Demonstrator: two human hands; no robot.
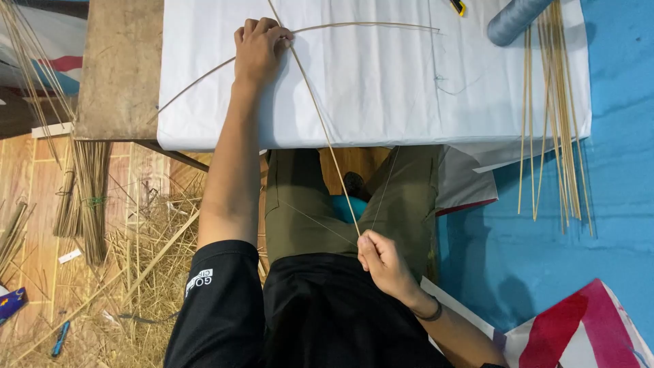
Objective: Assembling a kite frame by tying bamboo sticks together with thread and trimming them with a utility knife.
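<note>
2 hands work a crossed pair of thin bamboo sticks over a white sheet that fills the upper middle of the frame. The left hand, at the top centre, is closed with its fingers curled down over the point where the straight bamboo stick crosses the bowed bamboo stick, pinning both against the sheet. The right hand, in the lower middle just above the person's lap, is pinched shut on the near end of the straight stick; a fine thread also seems to run up from this hand toward the sheet, though it is too thin to follow surely.

The straight stick's long axis runs on a diagonal from the top centre down and slightly right to the right hand, so each hand has 1 end region of it: the left at the far crossing, the right at the near tip. The bowed stick arcs sideways, from the left edge of the sheet, under the left hand, and out to the right along the top of the frame. Only the left hand touches it.

A bundle of loose bamboo sticks lies at the upper right, partly on the sheet and partly on the blue floor covering, well apart from both hands. A grey thread spool sits at the top right. Straw and cut stalks litter the lower left.
</note>
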